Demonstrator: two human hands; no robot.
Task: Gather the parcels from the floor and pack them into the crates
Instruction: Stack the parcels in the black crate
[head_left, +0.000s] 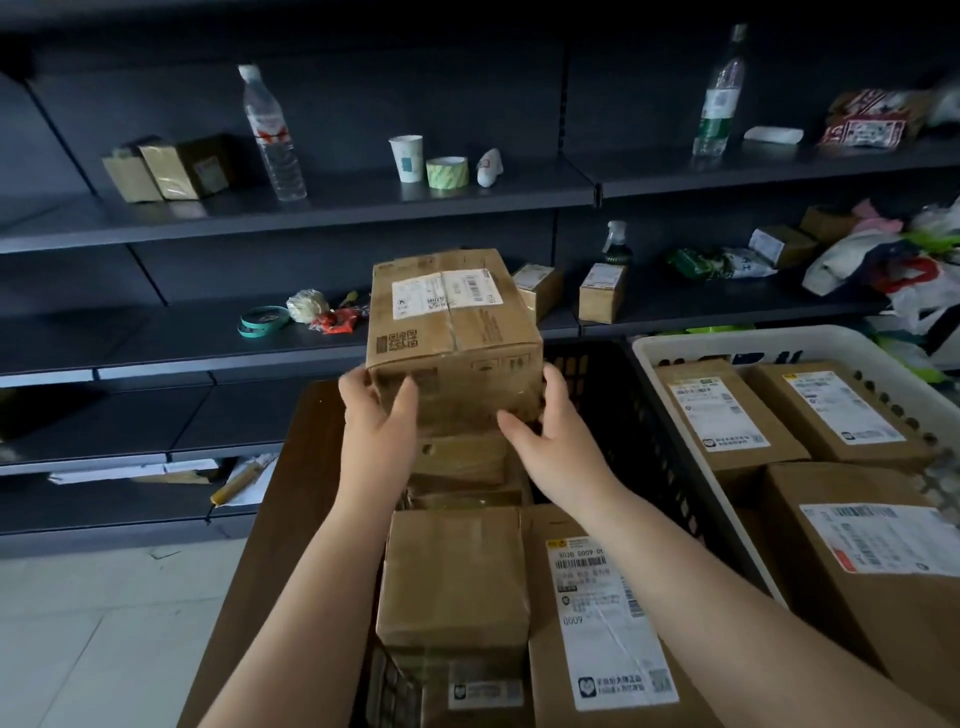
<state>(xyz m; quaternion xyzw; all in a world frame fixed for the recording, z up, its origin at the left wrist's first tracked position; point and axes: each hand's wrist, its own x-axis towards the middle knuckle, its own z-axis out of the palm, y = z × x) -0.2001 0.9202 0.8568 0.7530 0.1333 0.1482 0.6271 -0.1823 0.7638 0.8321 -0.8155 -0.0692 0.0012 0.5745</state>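
Across the far side of the scene runs a dark shelving unit (322, 202), its boards carrying water bottles, a paper cup (407, 158), a roll of tape (447, 172) and small cartons. Near it on the right stands a white crate (727, 340) packed with labelled parcels, and just left of it a black crate (639, 415), set on a brown tabletop (291, 467) and stacked high with more parcels (602, 613). Above the far end of the black crate, a cardboard parcel (452, 322) is held up, its long axis running near to far and its labelled top face tilted toward the camera. The left hand (376, 415) grips its near left corner, thumb across the near face, and the right hand (550, 431) clamps its near right corner the same way. The stacked parcels lie directly beneath it, with the black crate's far wall close behind.
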